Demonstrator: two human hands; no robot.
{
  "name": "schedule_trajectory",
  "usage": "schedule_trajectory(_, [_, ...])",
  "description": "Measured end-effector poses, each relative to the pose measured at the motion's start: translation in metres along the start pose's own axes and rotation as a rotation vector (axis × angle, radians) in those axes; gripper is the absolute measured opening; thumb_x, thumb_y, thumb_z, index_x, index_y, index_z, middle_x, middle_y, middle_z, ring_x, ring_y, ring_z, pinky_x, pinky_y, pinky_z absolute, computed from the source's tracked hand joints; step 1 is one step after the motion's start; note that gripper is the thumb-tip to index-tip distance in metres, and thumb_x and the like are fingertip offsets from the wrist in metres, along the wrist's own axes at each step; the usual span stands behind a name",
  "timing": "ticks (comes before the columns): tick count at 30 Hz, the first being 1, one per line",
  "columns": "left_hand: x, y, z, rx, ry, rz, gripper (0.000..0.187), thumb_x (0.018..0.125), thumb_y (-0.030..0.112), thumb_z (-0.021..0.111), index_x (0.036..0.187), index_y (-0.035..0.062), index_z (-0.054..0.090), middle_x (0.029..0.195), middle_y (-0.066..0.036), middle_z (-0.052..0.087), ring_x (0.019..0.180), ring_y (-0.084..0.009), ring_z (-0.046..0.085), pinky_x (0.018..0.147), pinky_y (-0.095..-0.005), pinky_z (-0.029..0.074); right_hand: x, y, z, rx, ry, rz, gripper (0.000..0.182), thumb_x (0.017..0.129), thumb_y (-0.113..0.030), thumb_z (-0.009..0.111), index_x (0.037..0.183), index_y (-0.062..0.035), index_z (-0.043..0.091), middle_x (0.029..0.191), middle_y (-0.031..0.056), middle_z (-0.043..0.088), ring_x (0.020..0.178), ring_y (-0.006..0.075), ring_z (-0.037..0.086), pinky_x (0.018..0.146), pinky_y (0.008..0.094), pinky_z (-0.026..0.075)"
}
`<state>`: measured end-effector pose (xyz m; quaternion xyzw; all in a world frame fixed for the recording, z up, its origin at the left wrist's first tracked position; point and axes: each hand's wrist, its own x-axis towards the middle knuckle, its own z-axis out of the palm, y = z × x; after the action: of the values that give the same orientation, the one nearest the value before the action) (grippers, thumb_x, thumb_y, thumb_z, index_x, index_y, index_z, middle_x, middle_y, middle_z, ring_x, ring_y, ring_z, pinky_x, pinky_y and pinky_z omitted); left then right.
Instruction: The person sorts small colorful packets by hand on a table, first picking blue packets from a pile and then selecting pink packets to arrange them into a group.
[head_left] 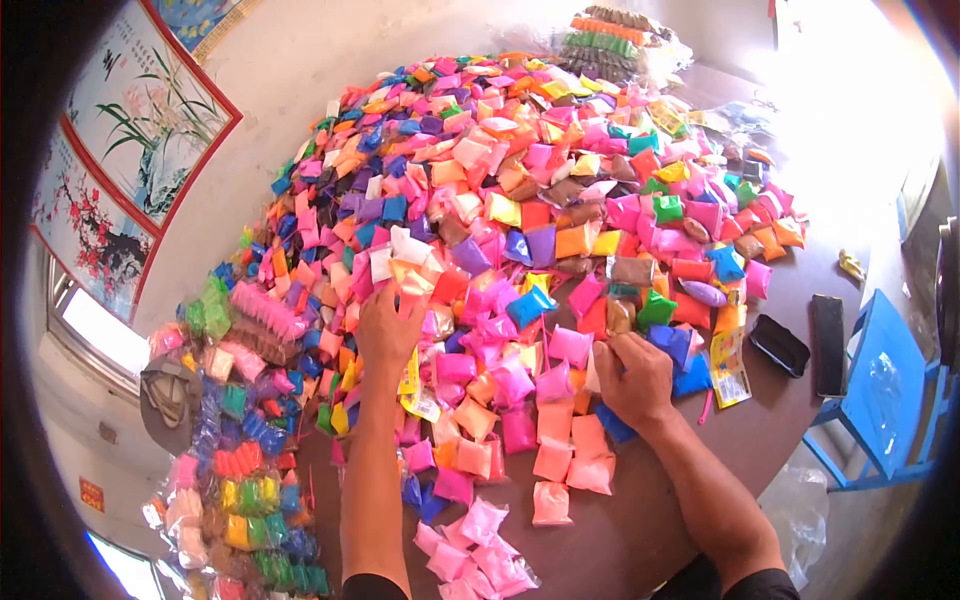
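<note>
A large heap of small, soft plastic packets (pixel 500 210) in many colours covers the table. My left hand (pixel 388 335) reaches into the heap, its fingers closed at a light orange packet (pixel 412 278). Closer to the front right, my right hand (pixel 632 378) has curled fingers pinched at a pale peach packet (pixel 592 370), mostly hidden by the hand. Several peach packets (pixel 553 458) lie in a loose group below it on the bare tabletop. Nearest me is a small cluster of pink packets (pixel 480 550). Blue packets (pixel 690 375) lie just beyond my right hand.
At the right edge of the brown table (pixel 640 510) are a black tray (pixel 779 345) and a long black box (pixel 828 345). A blue stool (pixel 885 390) stands beside it. Bundled packets (pixel 250 495) line the left side; more stacked bundles (pixel 615 45) are at the back.
</note>
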<state>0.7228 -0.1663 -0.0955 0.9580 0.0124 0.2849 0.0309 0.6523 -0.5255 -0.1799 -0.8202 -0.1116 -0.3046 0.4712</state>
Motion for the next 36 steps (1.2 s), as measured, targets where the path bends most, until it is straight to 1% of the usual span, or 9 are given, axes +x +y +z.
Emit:
schedule_trajectory(4, [0.019, 0.010, 0.017, -0.053, -0.133, -0.086, 0.066, 0.088, 0.044, 0.080, 0.139, 0.0050, 0.064, 0.133, -0.024, 0.070, 0.122, -0.0434, 0.067, 0.104, -0.0510, 0.053, 0.003, -0.005, -0.004, 0.016, -0.010, 0.013, 0.025, 0.097, -0.018, 0.075, 0.078, -0.0064, 0.064, 0.071, 0.0133, 0.062, 0.064, 0.0357, 0.066, 0.057, 0.0473, 0.051])
schedule_trajectory(15, [0.021, 0.032, 0.026, -0.262, -0.280, 0.082, 0.053, 0.080, 0.029, 0.086, 0.124, 0.0020, 0.072, 0.118, -0.020, 0.073, 0.110, -0.0389, 0.071, 0.097, -0.0482, 0.056, 0.002, -0.004, -0.005, 0.002, -0.043, 0.041, 0.022, 0.096, -0.019, 0.075, 0.080, -0.0075, 0.065, 0.073, 0.0118, 0.063, 0.066, 0.0349, 0.067, 0.058, 0.0473, 0.052])
schedule_trajectory(18, [0.023, 0.040, 0.028, -0.242, -0.154, 0.237, 0.048, 0.083, 0.031, 0.083, 0.117, -0.0006, 0.073, 0.116, -0.021, 0.074, 0.109, -0.0408, 0.070, 0.098, -0.0476, 0.056, 0.002, -0.004, -0.004, 0.003, -0.042, 0.039, 0.022, 0.096, -0.019, 0.076, 0.080, -0.0080, 0.065, 0.073, 0.0114, 0.063, 0.066, 0.0347, 0.067, 0.058, 0.0475, 0.053])
schedule_trajectory(24, [0.071, 0.052, 0.040, -0.232, -0.015, 0.148, 0.040, 0.090, 0.031, 0.079, 0.115, 0.0001, 0.074, 0.111, -0.021, 0.075, 0.107, -0.0405, 0.071, 0.099, -0.0475, 0.056, 0.002, -0.003, -0.003, 0.012, -0.037, 0.040, 0.022, 0.095, -0.020, 0.077, 0.079, -0.0093, 0.066, 0.074, 0.0108, 0.064, 0.067, 0.0341, 0.068, 0.058, 0.0471, 0.053])
schedule_trajectory(25, [0.083, 0.063, 0.030, -0.247, -0.157, 0.067, 0.038, 0.092, 0.025, 0.076, 0.118, -0.0016, 0.072, 0.120, -0.022, 0.074, 0.113, -0.0413, 0.070, 0.102, -0.0483, 0.055, 0.002, -0.004, -0.004, 0.015, -0.032, 0.043, 0.022, 0.095, -0.020, 0.077, 0.079, -0.0095, 0.066, 0.075, 0.0107, 0.064, 0.067, 0.0339, 0.068, 0.058, 0.0471, 0.053])
schedule_trajectory(29, [0.123, 0.039, 0.074, -0.226, -0.010, 0.257, 0.047, 0.094, 0.013, 0.067, 0.138, -0.0030, 0.062, 0.134, -0.026, 0.067, 0.127, -0.0426, 0.064, 0.109, -0.0493, 0.052, 0.002, -0.003, -0.003, 0.023, -0.036, 0.045, 0.022, 0.095, -0.020, 0.077, 0.079, -0.0100, 0.065, 0.074, 0.0103, 0.063, 0.067, 0.0330, 0.068, 0.058, 0.0469, 0.054])
schedule_trajectory(32, [0.147, 0.027, 0.102, -0.220, -0.013, 0.172, 0.053, 0.092, 0.014, 0.066, 0.143, -0.0014, 0.062, 0.132, -0.027, 0.067, 0.124, -0.0437, 0.064, 0.109, -0.0484, 0.052, 0.000, -0.001, -0.002, 0.016, -0.046, 0.050, 0.022, 0.095, -0.020, 0.077, 0.079, -0.0104, 0.065, 0.073, 0.0101, 0.062, 0.067, 0.0327, 0.068, 0.058, 0.0464, 0.054])
schedule_trajectory(33, [0.156, 0.027, 0.107, -0.125, -0.076, 0.136, 0.057, 0.092, 0.013, 0.065, 0.147, -0.0008, 0.058, 0.144, -0.025, 0.063, 0.129, -0.0433, 0.063, 0.111, -0.0483, 0.051, 0.001, -0.002, -0.003, 0.009, -0.042, 0.045, 0.021, 0.095, -0.020, 0.077, 0.080, -0.0107, 0.065, 0.073, 0.0096, 0.062, 0.067, 0.0319, 0.068, 0.057, 0.0459, 0.054])
schedule_trajectory(36, [0.164, 0.029, 0.120, -0.123, 0.035, 0.184, 0.060, 0.091, 0.012, 0.065, 0.149, -0.0003, 0.057, 0.144, -0.024, 0.063, 0.129, -0.0431, 0.063, 0.112, -0.0483, 0.051, 0.002, -0.003, -0.003, 0.005, -0.051, 0.051, 0.021, 0.095, -0.020, 0.077, 0.080, -0.0108, 0.065, 0.073, 0.0090, 0.062, 0.067, 0.0310, 0.068, 0.057, 0.0452, 0.054])
